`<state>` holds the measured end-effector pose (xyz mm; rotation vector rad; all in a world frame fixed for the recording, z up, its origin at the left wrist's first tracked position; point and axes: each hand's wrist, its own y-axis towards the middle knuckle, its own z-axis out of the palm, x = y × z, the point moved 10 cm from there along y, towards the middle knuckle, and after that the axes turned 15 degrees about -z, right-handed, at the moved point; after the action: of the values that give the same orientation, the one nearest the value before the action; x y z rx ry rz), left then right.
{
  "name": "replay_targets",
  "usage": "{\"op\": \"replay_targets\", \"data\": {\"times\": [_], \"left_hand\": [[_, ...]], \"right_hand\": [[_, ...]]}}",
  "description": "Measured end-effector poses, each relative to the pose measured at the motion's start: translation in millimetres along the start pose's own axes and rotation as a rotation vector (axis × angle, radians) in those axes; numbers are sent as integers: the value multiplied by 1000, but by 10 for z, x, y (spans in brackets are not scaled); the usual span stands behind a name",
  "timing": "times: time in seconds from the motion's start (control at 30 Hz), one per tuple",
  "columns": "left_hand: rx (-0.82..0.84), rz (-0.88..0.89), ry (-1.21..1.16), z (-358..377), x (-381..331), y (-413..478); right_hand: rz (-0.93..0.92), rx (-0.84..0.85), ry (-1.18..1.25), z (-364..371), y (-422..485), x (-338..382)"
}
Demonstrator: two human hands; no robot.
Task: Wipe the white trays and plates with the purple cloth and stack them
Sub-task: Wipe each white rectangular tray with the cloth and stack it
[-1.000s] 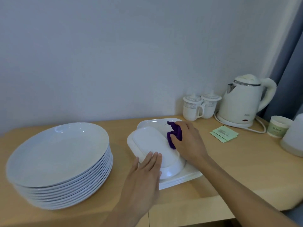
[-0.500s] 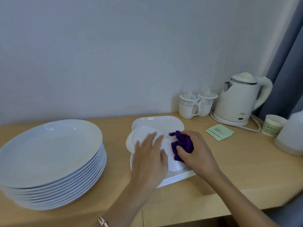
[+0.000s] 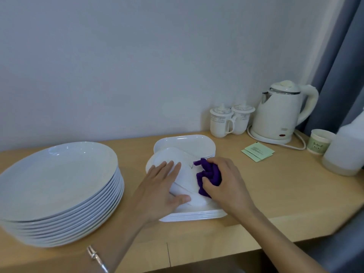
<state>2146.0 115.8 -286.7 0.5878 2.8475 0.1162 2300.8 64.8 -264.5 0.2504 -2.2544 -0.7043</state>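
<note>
At front edge of worktop [image 3: 275, 196]: left hand [image 3: 157, 192] pressing flat on upturned small tray [image 3: 175, 157], fingers straight, close together. Just right: right hand [image 3: 226, 186], fingers clamped on bunched purple cloth [image 3: 208, 174], touching same tray. Beneath: tray stack [image 3: 195, 215], near rim partly hidden by hands. Left, close by: plate stack [image 3: 59, 184], cut off at frame edge. Open worktop right of trays. Far, by wall: sachets [image 3: 257, 152], mugs [image 3: 220, 121], kettle [image 3: 279, 115].

Stack of plates [image 3: 59, 184] left, stack of trays [image 3: 193, 215] centre on the counter [image 3: 275, 194].
An upturned tray [image 3: 173, 156] lies on the tray stack, the left hand [image 3: 159, 192] flat on it, the right hand [image 3: 226, 186] just beside, pressing the cloth [image 3: 208, 174] onto it. Behind and right stand two lidded mugs [image 3: 230, 121], then the kettle [image 3: 279, 115]; sachets [image 3: 257, 151] lie before the kettle.
</note>
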Motion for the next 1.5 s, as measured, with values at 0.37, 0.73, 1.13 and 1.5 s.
{"op": "replay_targets", "data": {"times": [0.37,0.73,1.13,1.5], "left_hand": [[-366,136,-20,-373,-139,-146],[-26,-88,166,-87,15,123],[-96,-135,211,-95,-23,154],[-163,-116,180,-145,-95,120]], "right_hand": [[-226,204,-108,77,214,305],[-276,239,-54,98,105,139],[14,59,-77,-57,364,-305],[108,86,-249,193,822,-339]]}}
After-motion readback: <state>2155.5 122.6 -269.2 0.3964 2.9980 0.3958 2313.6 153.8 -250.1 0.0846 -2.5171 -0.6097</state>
